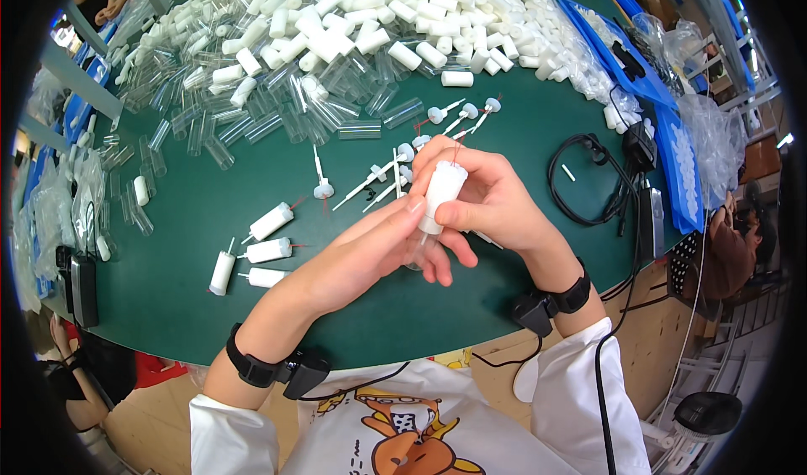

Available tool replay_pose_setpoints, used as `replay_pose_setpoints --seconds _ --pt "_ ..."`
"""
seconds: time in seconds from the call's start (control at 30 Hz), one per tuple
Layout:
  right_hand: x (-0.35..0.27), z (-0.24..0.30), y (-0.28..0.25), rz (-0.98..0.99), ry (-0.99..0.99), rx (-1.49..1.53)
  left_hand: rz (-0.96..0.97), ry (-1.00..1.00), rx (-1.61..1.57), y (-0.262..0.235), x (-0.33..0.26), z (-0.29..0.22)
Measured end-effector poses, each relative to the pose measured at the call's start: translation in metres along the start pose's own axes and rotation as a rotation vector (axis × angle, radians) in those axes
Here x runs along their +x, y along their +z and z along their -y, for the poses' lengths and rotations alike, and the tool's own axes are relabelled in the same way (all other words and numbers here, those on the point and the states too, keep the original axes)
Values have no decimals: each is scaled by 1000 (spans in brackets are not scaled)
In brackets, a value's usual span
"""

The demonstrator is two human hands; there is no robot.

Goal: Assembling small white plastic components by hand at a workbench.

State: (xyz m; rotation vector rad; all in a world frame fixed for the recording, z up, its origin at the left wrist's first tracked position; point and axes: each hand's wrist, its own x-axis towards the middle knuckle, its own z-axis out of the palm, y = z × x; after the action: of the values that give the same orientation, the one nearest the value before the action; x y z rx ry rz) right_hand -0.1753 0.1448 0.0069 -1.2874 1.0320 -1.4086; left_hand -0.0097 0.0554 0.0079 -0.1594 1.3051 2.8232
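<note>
In front of me, over the near middle of the table, both my hands meet on one white cylinder (444, 191) with a pale cap and thin red wires at its upper end. My right hand (492, 199) pinches its side between thumb and fingers. The cylinder's lower end meets a clear tube (416, 256); how far it sits inside cannot be made out. My left hand (370, 244) wraps around the tube, thumb along the white cylinder. Beyond my hands lie several white stems with round grey-white caps (406, 152) and red wires. Several finished-looking white cylinders (271, 222) with wires rest left of my left forearm.
A large heap of white cylinders (336, 34) covers the far table, with loose clear tubes (360, 129) along its near edge. At right are a coiled black cable (555, 176) and blue trays (679, 172). A black device (84, 290) stands at left. Other people are at the sides.
</note>
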Motion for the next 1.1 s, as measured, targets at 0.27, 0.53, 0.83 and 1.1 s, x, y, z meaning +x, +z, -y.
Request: replay_pose_setpoints --seconds 0.27,0.53,0.83,1.1 --pt "1 7 4 -186 8 168 -90 72 -42 4 4 -1" --pt "2 3 6 -152 -75 109 -77 77 -60 0 3 2" --pt "2 1 3 -138 -134 84 -165 98 -11 0 4 0" --pt "0 -2 7 -209 -154 -101 -173 138 -18 3 5 1"
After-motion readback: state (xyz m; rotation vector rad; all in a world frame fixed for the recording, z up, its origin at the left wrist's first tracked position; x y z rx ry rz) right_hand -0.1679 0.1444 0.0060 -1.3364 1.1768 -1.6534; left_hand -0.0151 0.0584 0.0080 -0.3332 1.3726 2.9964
